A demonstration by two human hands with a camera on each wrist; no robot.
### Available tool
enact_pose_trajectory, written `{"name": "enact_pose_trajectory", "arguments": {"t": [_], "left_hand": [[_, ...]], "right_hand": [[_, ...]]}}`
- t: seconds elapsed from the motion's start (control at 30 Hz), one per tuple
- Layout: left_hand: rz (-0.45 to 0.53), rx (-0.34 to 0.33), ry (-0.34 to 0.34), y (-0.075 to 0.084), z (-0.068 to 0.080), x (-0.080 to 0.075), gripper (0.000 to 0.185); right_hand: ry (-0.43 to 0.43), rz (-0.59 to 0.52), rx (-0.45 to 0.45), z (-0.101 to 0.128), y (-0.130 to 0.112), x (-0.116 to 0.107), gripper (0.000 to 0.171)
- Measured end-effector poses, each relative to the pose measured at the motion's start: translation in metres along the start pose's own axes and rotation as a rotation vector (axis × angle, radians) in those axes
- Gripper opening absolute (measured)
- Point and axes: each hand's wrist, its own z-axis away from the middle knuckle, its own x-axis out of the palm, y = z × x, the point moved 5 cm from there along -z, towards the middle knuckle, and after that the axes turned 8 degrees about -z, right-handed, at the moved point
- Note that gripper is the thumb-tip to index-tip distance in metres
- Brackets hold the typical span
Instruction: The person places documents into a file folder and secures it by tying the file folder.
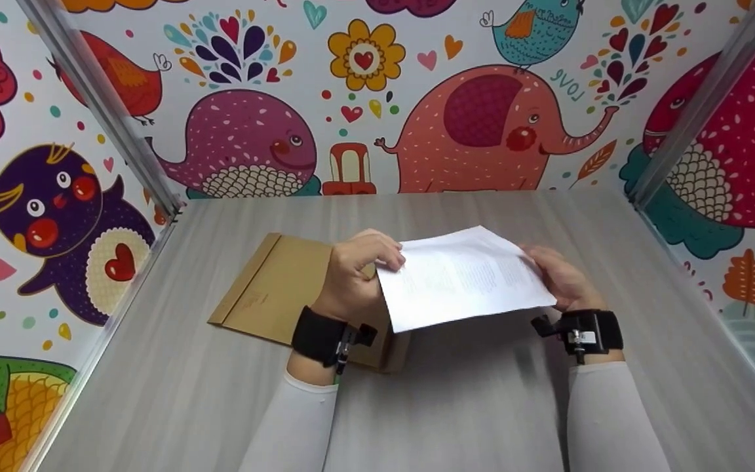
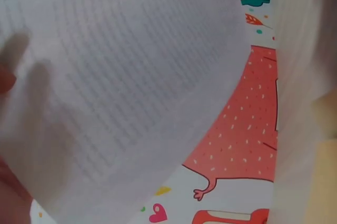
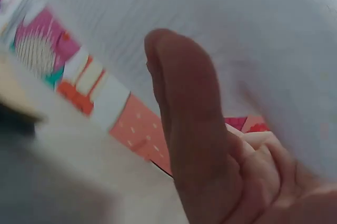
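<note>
Worktop [image 1: 482, 406] is carrying a brown envelope [image 1: 272, 292]; just right of the envelope, a printed sheet [image 1: 463, 278] is being held up, the left hand [image 1: 354, 278] pinching its left edge, the right hand [image 1: 564, 278] gripping its right edge.

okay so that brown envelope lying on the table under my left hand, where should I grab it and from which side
Probably grip the brown envelope at its far left edge, coming in from the left. It lies flat on the table, and that end is bare; the right end sits under the left hand and the printed sheet that both hands hold. The right hand is on the sheet's other side.
</note>
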Motion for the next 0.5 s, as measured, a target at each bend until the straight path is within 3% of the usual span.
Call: {"name": "enact_pose_trajectory", "arguments": {"t": [0.07,0.13,0.2,0.27,0.33,0.4,0.5], "left_hand": [[-0.038,0.003,-0.004,-0.001,0.0,0.0,0.017],[-0.081,-0.001,0.008,-0.002,-0.001,-0.002,0.017],[-0.145,-0.015,0.041,-0.003,-0.001,-0.005,0.016],[-0.232,-0.06,0.091,-0.005,-0.001,-0.008,0.016],[-0.314,-0.152,0.149,-0.01,0.001,-0.012,0.024],[-0.319,-0.301,0.186,-0.017,0.005,-0.014,0.034],[-0.125,-0.569,0.217,-0.03,0.013,-0.013,0.047]], "right_hand": [[0.087,0.21,-0.013,-0.002,-0.003,0.003,0.022],[0.118,0.36,-0.048,-0.004,-0.007,0.009,0.026],[0.126,0.41,-0.096,-0.005,-0.01,0.015,0.025],[0.139,0.39,-0.157,-0.004,-0.015,0.019,0.02],[0.146,0.334,-0.23,-0.002,-0.019,0.021,0.015],[0.152,0.287,-0.303,0.001,-0.023,0.022,0.014],[0.158,0.251,-0.395,0.004,-0.029,0.023,0.017]]}}
